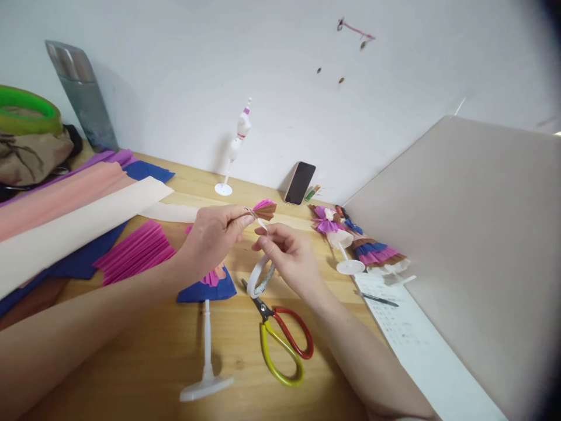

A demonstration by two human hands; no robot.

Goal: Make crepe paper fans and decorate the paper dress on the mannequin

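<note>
Between its thumb and fingers my left hand (pixel 219 237) pinches a gathered bunch of brown and pink crepe paper (pixel 265 211). A thin white strip runs from the bunch toward my right hand (pixel 289 254). The fingers of that hand are closed on a roll of white tape (pixel 255 282), which hangs below them. Under the roll, scissors (pixel 284 345) with one red and one yellow handle lie on the table. A small mannequin stand (pixel 207 339), dressed in blue and pink paper, lies partly behind my left hand.
Rolls of crepe paper (pixel 79 213) and a pleated pink piece (pixel 135 254) lie left. A bare white mannequin (pixel 239 134) and a phone (pixel 300 182) stand by the wall. Dressed mannequins (pixel 337 234), a pen (pixel 380 300) and a written sheet (pixel 421 351) are at right.
</note>
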